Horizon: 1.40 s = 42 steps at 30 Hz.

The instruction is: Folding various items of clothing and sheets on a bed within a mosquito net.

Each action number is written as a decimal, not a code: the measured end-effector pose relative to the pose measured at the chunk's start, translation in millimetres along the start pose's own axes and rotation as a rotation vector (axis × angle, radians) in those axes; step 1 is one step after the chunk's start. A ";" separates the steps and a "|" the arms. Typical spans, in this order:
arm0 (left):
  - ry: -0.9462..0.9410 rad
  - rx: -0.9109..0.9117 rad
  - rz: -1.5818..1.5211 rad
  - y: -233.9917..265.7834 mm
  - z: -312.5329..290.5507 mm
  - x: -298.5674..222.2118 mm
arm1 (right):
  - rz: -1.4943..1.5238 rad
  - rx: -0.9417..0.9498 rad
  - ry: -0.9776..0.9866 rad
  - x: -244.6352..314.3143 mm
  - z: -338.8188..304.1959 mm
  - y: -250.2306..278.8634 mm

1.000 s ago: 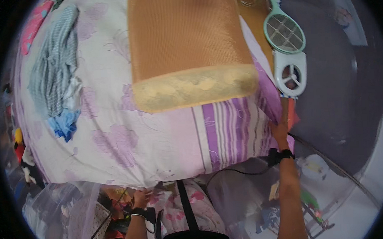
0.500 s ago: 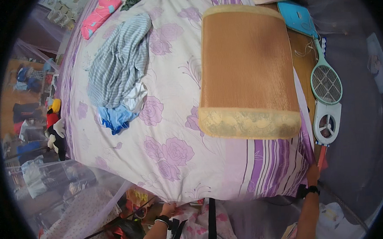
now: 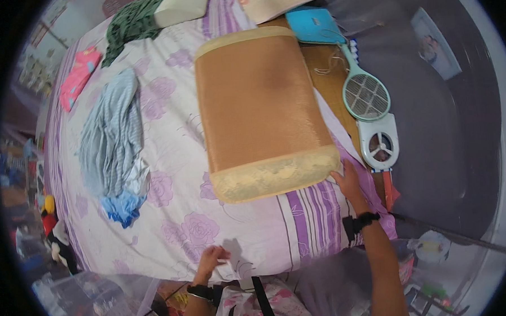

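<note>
A brown sleeping mat (image 3: 262, 107) with a beige patterned border lies folded on the bed. At its near right corner is my right hand (image 3: 349, 183), thumb and fingers apart, by or against the border; I cannot tell whether it touches. My left hand (image 3: 213, 258) hovers over the near edge of the bed sheet (image 3: 174, 235), its fingers loosely bent and apart, with nothing in them. White with purple flowers and stripes, the sheet spreads under the mat and bunches along the right side.
Left of the mat lie a grey striped garment (image 3: 113, 130) and blue cloth (image 3: 123, 206). A pink bundle (image 3: 80, 78), green cloth (image 3: 131, 28) and pillow (image 3: 181, 6) are farther back. Along the right edge sit a blue folder (image 3: 314, 25), mosquito racket (image 3: 366, 95) and white fan (image 3: 379, 144).
My right hand has left the sheet's right edge and come to the mat's near corner. My left hand has risen from the bed's front edge. The view has swung right.
</note>
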<state>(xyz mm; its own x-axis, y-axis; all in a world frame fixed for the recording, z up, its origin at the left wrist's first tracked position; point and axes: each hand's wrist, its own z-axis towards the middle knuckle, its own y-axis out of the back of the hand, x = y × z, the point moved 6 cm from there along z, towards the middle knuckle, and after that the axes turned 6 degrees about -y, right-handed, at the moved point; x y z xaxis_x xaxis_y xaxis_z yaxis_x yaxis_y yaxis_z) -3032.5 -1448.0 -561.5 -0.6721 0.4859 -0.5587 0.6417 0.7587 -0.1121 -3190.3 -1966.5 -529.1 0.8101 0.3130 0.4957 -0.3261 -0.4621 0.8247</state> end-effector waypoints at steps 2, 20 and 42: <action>-0.125 -0.059 -0.069 -2.1 19.0 -52.5 | -0.031 -0.115 0.163 13.2 7.2 3.9; -0.180 0.102 -0.305 -43.0 109.4 -253.6 | 0.609 0.263 0.036 191.3 42.8 52.2; -0.845 -0.439 0.351 6.5 27.5 -292.9 | 1.227 -0.014 -0.520 113.0 -55.2 -52.8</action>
<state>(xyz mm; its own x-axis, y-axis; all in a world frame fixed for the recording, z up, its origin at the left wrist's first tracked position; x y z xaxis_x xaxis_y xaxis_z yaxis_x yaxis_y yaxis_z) -2821.3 -1597.3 -421.1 0.1189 0.3753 -0.9192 0.4460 0.8069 0.3872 -3108.5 -1860.9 -501.6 0.0795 -0.6491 0.7566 -0.9759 -0.2055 -0.0737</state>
